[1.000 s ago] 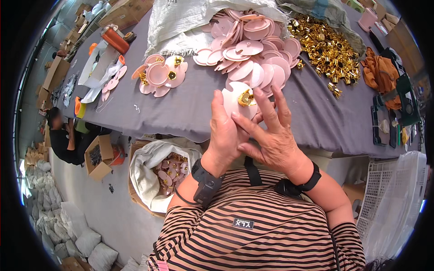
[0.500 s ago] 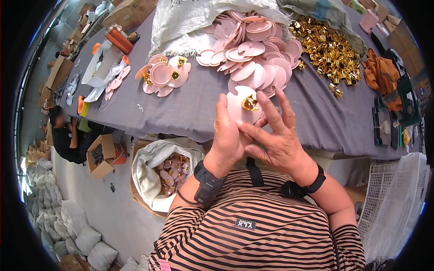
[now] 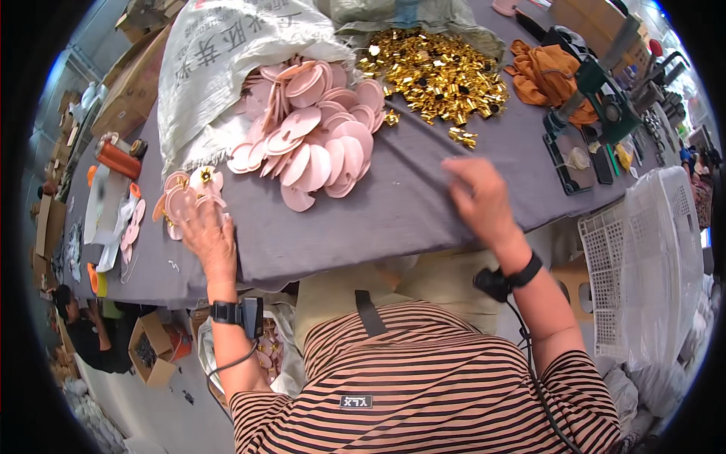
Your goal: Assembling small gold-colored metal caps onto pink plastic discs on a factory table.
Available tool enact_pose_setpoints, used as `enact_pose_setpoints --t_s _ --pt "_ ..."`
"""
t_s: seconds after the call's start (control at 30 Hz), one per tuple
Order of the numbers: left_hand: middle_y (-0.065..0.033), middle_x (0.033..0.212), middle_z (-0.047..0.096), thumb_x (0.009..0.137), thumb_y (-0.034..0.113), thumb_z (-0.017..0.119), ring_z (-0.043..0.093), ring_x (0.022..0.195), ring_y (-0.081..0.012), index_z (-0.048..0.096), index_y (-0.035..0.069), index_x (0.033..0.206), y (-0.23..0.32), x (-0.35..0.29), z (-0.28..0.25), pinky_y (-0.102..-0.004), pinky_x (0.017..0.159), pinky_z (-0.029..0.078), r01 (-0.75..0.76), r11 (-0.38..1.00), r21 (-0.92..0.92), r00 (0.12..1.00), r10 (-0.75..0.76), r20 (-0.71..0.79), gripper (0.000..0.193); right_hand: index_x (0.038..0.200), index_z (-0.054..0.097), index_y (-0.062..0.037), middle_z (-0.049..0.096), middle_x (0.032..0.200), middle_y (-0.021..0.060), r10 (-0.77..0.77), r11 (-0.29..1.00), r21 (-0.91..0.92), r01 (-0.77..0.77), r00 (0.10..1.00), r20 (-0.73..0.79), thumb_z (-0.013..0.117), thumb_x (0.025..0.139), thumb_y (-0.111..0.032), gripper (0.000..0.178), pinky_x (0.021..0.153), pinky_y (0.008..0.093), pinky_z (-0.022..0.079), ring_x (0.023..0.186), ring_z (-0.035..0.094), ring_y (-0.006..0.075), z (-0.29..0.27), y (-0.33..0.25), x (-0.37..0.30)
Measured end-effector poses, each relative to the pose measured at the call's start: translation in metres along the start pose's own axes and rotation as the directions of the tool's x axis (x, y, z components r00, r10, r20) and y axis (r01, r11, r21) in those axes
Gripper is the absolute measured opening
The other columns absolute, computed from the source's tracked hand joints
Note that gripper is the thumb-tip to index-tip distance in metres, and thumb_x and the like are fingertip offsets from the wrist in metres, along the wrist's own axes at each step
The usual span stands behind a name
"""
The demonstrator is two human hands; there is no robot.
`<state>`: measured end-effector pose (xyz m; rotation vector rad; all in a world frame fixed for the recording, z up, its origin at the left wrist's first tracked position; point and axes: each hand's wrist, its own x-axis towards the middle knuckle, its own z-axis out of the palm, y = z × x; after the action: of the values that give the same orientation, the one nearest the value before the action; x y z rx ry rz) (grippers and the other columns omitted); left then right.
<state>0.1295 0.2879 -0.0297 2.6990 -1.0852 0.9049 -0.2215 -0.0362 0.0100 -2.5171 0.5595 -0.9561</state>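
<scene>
At the left of the table, my left hand (image 3: 208,238) lies over a small cluster of pink discs (image 3: 180,203), fingers spread and touching it. Gold fittings (image 3: 206,175) stand on some of these discs. My right hand (image 3: 484,200) is above the cloth on the right, blurred, with thumb and forefinger apart and nothing seen between them. Beyond it are a few loose gold pieces (image 3: 463,138) and a large heap of gold fittings (image 3: 439,79). A big pile of plain pink discs (image 3: 314,129) spills from a white woven sack (image 3: 219,83) in the middle.
A grey cloth (image 3: 363,234) covers the table. On the right are an orange cloth (image 3: 548,72), a green hand-press tool (image 3: 605,106) and a white plastic crate (image 3: 605,257). A copper-coloured thread spool (image 3: 117,157) stands at left. Below, a lined sack (image 3: 283,363) holds finished-looking discs. Another person (image 3: 91,333) sits at far left.
My hands were together holding a pink disc with a gold fitting. They have parted: left to the disc cluster, right toward the gold heap. The view has shifted to the right.
</scene>
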Motion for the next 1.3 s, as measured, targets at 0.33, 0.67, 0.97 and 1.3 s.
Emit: enact_pose_setpoints --t_s 0.33,0.67,0.97,1.3 --pt "-0.0145 0.119 0.066 0.086 0.018 0.075 0.062 0.113 -0.0317 0.067 0.003 0.119 0.122 0.042 -0.012 -0.039 0.098 0.048 0.016 0.624 -0.781 0.998 -0.052 -0.021 0.037 0.111 0.069 -0.0014 0.072 0.105 0.0146 0.319 0.948 0.057 -0.314 0.929 -0.189 0.076 0.082 -0.005 0.03 0.082 0.0329 0.056 0.091 0.071 0.0258 0.01 0.091 0.03" --pt "-0.0108 0.107 0.064 0.081 0.021 0.077 0.061 0.104 -0.0329 0.072 0.006 0.107 0.13 0.072 -0.023 -0.0384 0.092 0.05 -0.204 0.771 -0.604 0.979 0.16 -0.127 0.031 0.11 0.07 -0.0008 0.069 0.105 0.009 0.285 0.959 0.08 -0.274 0.922 -0.262 0.074 0.086 -0.005 0.025 0.082 0.0296 0.055 0.089 0.069 0.018 0.007 0.092 0.03" --pt "-0.0042 0.101 0.068 0.1 0.012 0.061 0.065 0.094 -0.0162 0.067 0.009 0.113 0.135 0.073 -0.028 -0.0295 0.081 0.053 0.186 -0.291 -0.938 0.898 -0.338 0.283 0.014 0.11 0.07 -0.0036 0.07 0.104 0.0055 0.348 0.916 0.315 -0.247 0.88 -0.322 0.073 0.088 -0.004 0.022 0.084 0.0267 0.054 0.089 0.067 0.0129 0.001 0.06 0.042" --pt "-0.0091 0.121 0.063 0.107 0.043 0.045 0.063 0.11 -0.02 0.054 0.002 0.134 0.218 0.015 -0.073 -0.0337 0.093 0.054 0.406 -0.779 -0.477 0.826 0.089 0.557 0.05 0.108 0.071 -0.0033 0.069 0.111 0.0121 -0.094 0.878 0.465 0.112 0.994 -0.062 0.077 0.078 0.008 0.032 0.078 0.0258 0.058 0.09 0.069 0.0164 0.065 -0.112 0.017"
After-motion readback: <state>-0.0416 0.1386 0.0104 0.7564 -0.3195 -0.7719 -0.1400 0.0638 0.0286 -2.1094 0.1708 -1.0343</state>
